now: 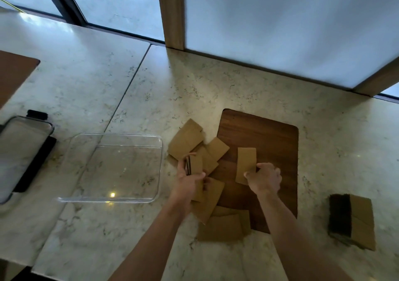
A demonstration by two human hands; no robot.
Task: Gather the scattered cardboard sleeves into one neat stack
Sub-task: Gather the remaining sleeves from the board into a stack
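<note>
We are partway: our left hand grips a small bundle of flat brown cardboard sleeves, our right hand pinches one more sleeve on the dark wooden board. Several loose sleeves remain (near and far).

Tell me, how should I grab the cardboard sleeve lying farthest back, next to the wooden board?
Probably by a long edge of that sleeve, coming from above. It lies flat on the counter, so slip fingertips under the edge and pinch.
</note>
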